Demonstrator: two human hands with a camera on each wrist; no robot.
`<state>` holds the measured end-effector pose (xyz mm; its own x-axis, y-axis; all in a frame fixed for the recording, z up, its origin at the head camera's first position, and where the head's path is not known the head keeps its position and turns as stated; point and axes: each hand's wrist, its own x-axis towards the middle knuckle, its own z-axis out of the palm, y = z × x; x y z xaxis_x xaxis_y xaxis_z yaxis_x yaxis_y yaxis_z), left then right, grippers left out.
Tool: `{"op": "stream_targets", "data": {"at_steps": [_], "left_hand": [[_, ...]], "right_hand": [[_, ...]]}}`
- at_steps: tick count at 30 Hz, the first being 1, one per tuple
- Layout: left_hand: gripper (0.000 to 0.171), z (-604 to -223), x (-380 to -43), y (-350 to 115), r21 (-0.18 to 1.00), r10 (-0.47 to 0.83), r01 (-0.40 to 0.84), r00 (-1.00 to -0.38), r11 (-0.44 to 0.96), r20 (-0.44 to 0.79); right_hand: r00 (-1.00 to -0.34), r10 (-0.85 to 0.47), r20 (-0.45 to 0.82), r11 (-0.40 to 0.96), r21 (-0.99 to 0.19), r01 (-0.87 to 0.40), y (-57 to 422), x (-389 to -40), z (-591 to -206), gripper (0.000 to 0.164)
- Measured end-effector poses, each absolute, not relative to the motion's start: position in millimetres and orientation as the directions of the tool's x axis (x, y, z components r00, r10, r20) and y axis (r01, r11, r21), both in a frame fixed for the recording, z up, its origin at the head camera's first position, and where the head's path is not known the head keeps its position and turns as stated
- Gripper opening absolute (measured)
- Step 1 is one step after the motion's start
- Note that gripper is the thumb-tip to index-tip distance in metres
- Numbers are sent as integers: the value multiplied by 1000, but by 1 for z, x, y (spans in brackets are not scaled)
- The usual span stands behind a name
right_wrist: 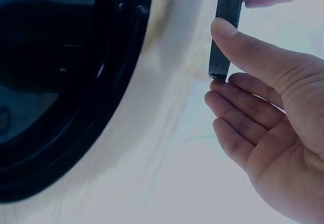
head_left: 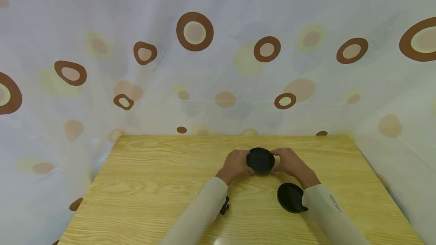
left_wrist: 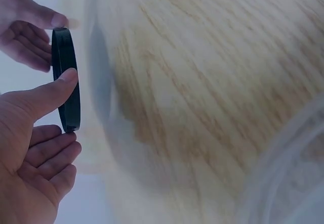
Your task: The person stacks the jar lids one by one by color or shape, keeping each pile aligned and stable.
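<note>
Both hands hold a round, thin black disc-shaped piece [head_left: 260, 160] over the far middle part of the table. My left hand [head_left: 236, 165] pinches its left edge; in the left wrist view the thumb lies on one face and the fingertips touch the rim. At the opposite edge, my right hand [head_left: 288, 162] grips it the same way, thumb on one face and fingers [right_wrist: 243, 110] at the rim. Edge-on, the disc [left_wrist: 66, 77] looks shallow, with a smooth rim. A glossy black round dish-like piece [head_left: 290, 197] lies on the table, partly covered by the right sleeve.
A small black object [head_left: 225, 206] shows beside the left sleeve, mostly hidden. A clear curved rim [left_wrist: 273, 168] enters the left wrist view at lower right. The wood-grain table [head_left: 153, 177] backs onto a patterned cloth [head_left: 225, 78], which also hangs along both sides.
</note>
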<state>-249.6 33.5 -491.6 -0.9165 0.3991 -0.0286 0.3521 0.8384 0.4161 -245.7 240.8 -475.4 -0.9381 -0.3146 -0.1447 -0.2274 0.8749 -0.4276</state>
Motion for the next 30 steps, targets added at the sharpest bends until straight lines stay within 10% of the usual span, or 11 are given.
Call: {"op": "stream_targets", "data": {"at_steps": [30], "left_hand": [[66, -470, -221, -7, 414, 501, 484, -862, 771, 75]], "right_hand": [[-915, -403, -26, 819, -457, -348, 219, -210, -457, 69]]}}
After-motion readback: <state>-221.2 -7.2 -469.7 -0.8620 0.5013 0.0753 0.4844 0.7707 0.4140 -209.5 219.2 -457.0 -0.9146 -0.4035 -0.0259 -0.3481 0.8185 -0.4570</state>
